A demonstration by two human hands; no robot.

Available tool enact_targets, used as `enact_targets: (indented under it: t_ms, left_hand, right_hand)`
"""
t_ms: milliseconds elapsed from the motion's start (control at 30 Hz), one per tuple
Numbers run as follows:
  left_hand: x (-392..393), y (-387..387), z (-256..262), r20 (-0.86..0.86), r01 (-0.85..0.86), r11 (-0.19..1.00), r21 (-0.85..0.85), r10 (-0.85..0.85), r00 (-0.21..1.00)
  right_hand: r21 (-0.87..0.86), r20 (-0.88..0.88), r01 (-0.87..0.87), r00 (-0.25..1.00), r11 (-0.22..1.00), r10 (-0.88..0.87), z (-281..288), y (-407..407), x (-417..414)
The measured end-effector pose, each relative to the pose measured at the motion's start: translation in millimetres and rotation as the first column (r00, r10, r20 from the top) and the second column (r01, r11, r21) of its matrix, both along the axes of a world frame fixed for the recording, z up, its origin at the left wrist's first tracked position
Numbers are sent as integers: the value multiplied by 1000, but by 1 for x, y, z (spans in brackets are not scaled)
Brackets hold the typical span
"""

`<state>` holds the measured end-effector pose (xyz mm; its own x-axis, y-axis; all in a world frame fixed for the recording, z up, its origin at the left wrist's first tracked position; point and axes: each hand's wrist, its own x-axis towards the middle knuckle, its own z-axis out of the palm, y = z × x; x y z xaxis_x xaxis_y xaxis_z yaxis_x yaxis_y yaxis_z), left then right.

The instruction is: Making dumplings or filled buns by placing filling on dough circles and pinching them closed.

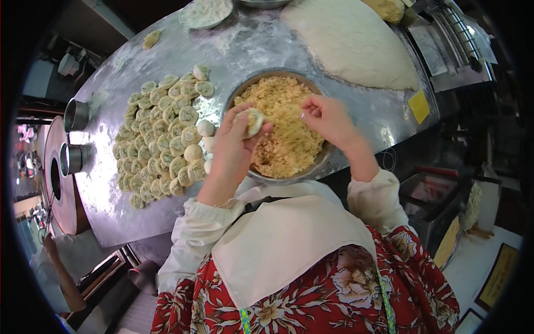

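My left hand grips a round of dough cupped around yellowish filling, above the left side of a metal bowl. Crumbly yellow filling heaps up inside that bowl. Over its right side hovers my right hand, fingers curled in with thumb and fingertips close together; I see nothing between them. Left of the bowl, many filled dough pieces sit in tight rows on the steel table. Several plain dough balls rest between those rows and my left wrist, which partly hides them.
A large slab of dough covers the far right, with a yellow scraper near the edge. Two metal cups stand at the left rim. A flour dish is at the back. Another person's arm shows lower left.
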<state>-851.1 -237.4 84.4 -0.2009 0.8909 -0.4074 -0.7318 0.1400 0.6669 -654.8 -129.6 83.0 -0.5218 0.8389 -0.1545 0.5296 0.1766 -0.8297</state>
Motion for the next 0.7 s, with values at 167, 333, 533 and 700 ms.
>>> enact_targets:
  t_ms: [167,333,533,700]
  left_hand:
    - [-15,-5,-13,-81,-37,994,-99,29,996]
    - [6,0,1,80,67,990,-121,-57,995]
    - [10,6,-2,322,121,993,11,-118,939]
    - [26,13,-13,207,81,996,-29,-73,976]
  right_hand:
    - [157,75,145,985,977,-158,-13,-1,-4]
    - [257,168,-5,985,966,-39,-23,11,-13]
    - [-305,-302,-104,953,947,8,45,-6,-30]
    - [237,-3,-158,987,959,163,19,-23,-52]
